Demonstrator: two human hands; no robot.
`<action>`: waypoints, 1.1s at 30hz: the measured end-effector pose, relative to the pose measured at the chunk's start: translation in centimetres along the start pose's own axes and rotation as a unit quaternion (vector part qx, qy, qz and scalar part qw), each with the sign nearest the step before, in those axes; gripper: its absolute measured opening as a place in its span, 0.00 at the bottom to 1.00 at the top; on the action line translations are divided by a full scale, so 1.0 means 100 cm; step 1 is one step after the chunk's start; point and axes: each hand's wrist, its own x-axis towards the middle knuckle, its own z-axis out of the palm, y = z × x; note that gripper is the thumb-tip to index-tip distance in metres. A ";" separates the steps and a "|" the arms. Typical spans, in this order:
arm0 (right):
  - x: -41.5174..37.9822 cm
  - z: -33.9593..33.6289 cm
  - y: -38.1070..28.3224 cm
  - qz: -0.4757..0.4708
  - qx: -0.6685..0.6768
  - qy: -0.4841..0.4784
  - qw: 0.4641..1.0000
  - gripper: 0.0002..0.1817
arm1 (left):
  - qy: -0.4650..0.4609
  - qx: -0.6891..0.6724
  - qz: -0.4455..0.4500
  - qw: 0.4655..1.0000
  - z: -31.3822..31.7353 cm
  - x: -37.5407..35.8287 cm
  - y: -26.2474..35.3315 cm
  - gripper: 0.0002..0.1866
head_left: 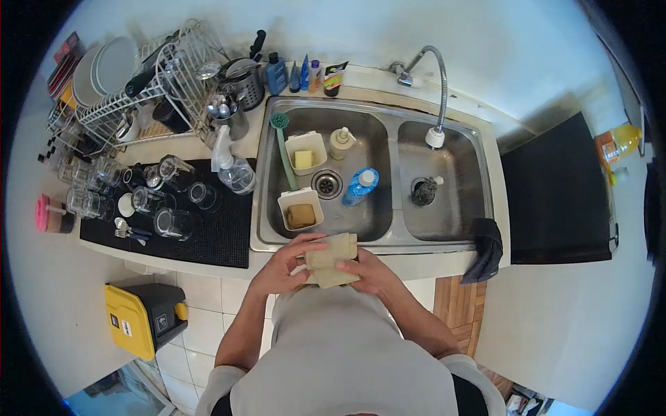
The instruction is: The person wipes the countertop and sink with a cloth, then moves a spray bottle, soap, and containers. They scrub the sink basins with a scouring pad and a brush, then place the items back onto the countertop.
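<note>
The person holds a pale cloth (331, 262) in front of the body, at the front edge of the sink (368, 225). The cloth shows several layers and looks folded, or partly folded. In this view it overlaps the front rim; I cannot tell if it touches there.

The right hand (371, 270) is clamped on the cloth: its thumb lies on the upper face, and the other fingers are mostly hidden below. The left hand (288, 263) is at the opposite edge, with its fingers bent against the cloth and its thumb apart from them; I cannot tell if these fingers really pinch it.

In my judgement, the step in hand is the handling of the cloth's layers, probably folding or arranging them. The next move seems to call for a steady right thumb, while the left fingers find the free edge and bring it level with the other layers.

Beyond the 2 hands, the left basin contains 2 white containers, with a yellow sponge (303, 159) and a brown sponge (301, 216) inside, and a blue bottle (361, 187). A dark cloth (485, 249) hangs over the counter edge at right.
</note>
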 end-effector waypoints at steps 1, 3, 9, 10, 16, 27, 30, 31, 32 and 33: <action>-0.001 0.000 0.000 -0.001 -0.039 -0.003 0.999 0.32 | 0.016 0.000 -0.003 1.000 -0.002 0.001 -0.005 0.28; -0.001 -0.001 0.000 -0.003 -0.115 -0.007 0.993 0.33 | 0.047 0.001 -0.008 0.999 -0.004 0.004 -0.013 0.24; 0.001 -0.005 0.007 -0.022 -0.133 0.002 0.991 0.26 | 0.226 -0.069 -0.040 0.971 0.002 0.010 -0.029 0.12; 0.002 -0.008 0.008 -0.023 -0.148 -0.001 0.989 0.24 | 0.240 -0.092 -0.038 0.966 0.001 0.011 -0.030 0.18; 0.005 -0.018 0.001 -0.039 -0.298 0.033 0.953 0.16 | 0.243 -0.003 -0.045 0.969 -0.003 0.004 0.013 0.17; 0.024 -0.027 -0.060 -0.153 -0.473 0.124 0.859 0.13 | 0.258 0.142 -0.107 0.950 -0.078 -0.055 0.039 0.15; 0.035 -0.025 -0.062 -0.139 -0.587 0.118 0.789 0.14 | 0.319 0.381 -0.162 0.852 -0.099 -0.064 0.005 0.11; 0.039 -0.026 -0.060 -0.146 -0.620 0.110 0.763 0.13 | 0.333 0.457 -0.176 0.806 -0.107 -0.063 -0.005 0.10; 0.042 -0.027 -0.060 -0.151 -0.651 0.103 0.737 0.13 | 0.345 0.457 -0.182 0.799 -0.113 -0.064 -0.015 0.09; 0.044 -0.026 -0.065 -0.154 -0.664 0.112 0.723 0.12 | 0.358 0.455 -0.189 0.793 -0.116 -0.065 -0.021 0.09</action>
